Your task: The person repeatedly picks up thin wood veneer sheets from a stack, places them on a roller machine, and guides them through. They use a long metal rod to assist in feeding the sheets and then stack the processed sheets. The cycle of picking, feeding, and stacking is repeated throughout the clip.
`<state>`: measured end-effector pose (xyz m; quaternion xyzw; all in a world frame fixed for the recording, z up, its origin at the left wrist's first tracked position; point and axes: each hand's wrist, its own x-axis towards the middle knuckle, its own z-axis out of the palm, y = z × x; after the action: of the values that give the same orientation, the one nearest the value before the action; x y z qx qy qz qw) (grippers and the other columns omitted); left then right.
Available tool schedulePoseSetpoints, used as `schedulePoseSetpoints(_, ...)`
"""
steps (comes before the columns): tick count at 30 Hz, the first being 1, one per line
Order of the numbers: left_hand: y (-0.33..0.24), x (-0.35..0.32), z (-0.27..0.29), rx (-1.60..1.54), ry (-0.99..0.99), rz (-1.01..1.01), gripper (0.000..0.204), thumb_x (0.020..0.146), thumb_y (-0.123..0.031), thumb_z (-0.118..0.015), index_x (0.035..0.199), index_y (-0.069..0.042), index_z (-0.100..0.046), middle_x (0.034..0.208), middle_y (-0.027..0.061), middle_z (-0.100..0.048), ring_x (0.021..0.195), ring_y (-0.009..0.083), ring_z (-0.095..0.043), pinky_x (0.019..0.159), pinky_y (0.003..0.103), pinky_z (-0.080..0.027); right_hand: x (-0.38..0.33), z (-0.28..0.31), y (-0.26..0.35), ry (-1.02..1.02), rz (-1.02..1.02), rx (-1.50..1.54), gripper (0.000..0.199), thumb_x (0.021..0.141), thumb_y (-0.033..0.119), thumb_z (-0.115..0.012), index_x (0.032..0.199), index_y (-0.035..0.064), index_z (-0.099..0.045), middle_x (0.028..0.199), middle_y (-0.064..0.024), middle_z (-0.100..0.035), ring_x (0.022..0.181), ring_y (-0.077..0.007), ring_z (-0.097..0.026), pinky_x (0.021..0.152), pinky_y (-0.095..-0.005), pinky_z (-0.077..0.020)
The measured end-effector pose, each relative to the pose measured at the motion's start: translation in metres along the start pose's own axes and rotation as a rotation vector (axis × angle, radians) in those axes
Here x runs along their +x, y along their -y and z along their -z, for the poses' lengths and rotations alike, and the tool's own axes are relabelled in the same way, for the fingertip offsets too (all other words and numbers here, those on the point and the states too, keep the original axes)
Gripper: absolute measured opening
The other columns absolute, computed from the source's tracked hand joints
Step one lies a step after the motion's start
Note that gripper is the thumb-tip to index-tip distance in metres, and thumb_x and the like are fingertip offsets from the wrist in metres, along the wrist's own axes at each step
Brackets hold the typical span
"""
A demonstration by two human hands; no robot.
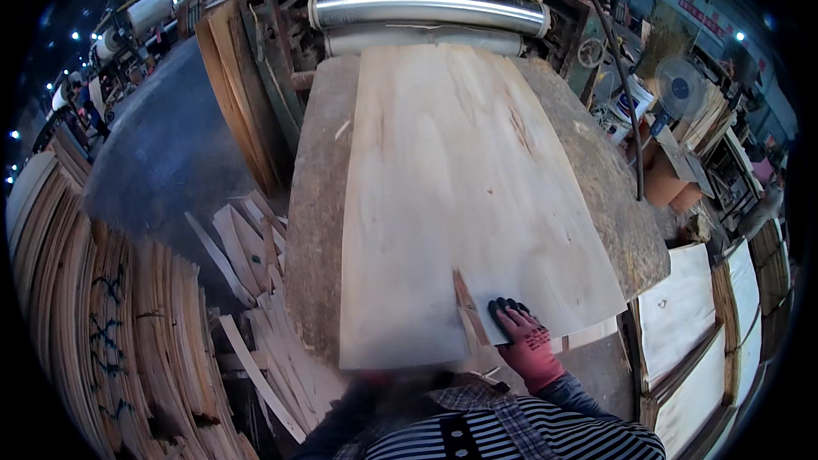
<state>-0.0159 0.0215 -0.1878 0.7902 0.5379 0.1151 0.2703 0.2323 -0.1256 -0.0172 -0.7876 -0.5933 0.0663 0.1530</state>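
- The veneer sheet (460,179) is lying mid-frame on the counter (317,204).
- Your right hand (525,336) is resting on its lower edge, your left hand (375,376) mostly hiding; whether either grip is closing, I cannot tell.
- You should be supporting its split (464,296) evenly.

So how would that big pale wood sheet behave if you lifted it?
The pale wood sheet would likely flop, looking thin for its breadth. That thinness probably makes it light for its size. It might tear at the brown, split-looking streak beside the right hand.
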Motion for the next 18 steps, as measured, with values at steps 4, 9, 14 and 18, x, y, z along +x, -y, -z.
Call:
schedulePoseSetpoints(4,-0.033,0.016,0.022,-0.027,0.031,0.123,0.054,0.079,-0.023,-0.059,0.125,-0.003,-0.038,0.117,0.012,-0.05,0.105,0.0216,-0.05,0.089,0.033,-0.04,0.055,-0.018,-0.024,-0.009,-0.017,-0.023,0.057,0.066,0.022,-0.064,0.12,0.0136,-0.045,0.117,-0.0128,-0.049,0.108,-0.0314,-0.046,0.093,-0.041,-0.0355)
schedulePoseSetpoints(9,0.008,0.028,0.03,-0.42,0.01,-0.146,0.031,0.079,-0.02,-0.052,0.108,-0.009,-0.052,0.108,0.0202,-0.049,0.097,0.0341,-0.05,0.082,0.039,-0.044,0.134,-0.043,-0.052,-0.099,0.001,0.035,0.059,0.068,0.022,-0.063,0.123,0.0143,-0.042,0.121,-0.0121,-0.047,0.111,-0.0316,-0.044,0.094,-0.0416,-0.0337)
schedulePoseSetpoints(14,0.015,0.037,0.029,-0.53,0.184,-0.115,0.028,0.081,-0.015,-0.048,0.109,-0.011,-0.053,0.116,0.0186,-0.047,0.102,0.032,-0.049,0.086,0.035,-0.042,0.219,-0.076,-0.082,-0.184,0.018,-0.034,0.057,0.072,0.025,-0.06,0.125,0.0149,-0.041,0.127,-0.0107,-0.04,0.12,-0.0283,-0.034,0.099,-0.0413,-0.0265)
schedulePoseSetpoints(18,-0.011,0.04,0.044,-0.558,0.194,0.006,0.031,0.083,-0.015,-0.05,0.113,-0.006,-0.051,0.113,0.0151,-0.051,0.101,0.0256,-0.051,0.086,0.031,-0.042,0.217,-0.069,-0.071,-0.313,-0.052,-0.13,0.061,0.074,0.031,-0.059,0.126,0.0084,-0.037,0.131,-0.0145,-0.034,0.122,-0.0296,-0.028,0.101,-0.0452,-0.0207)
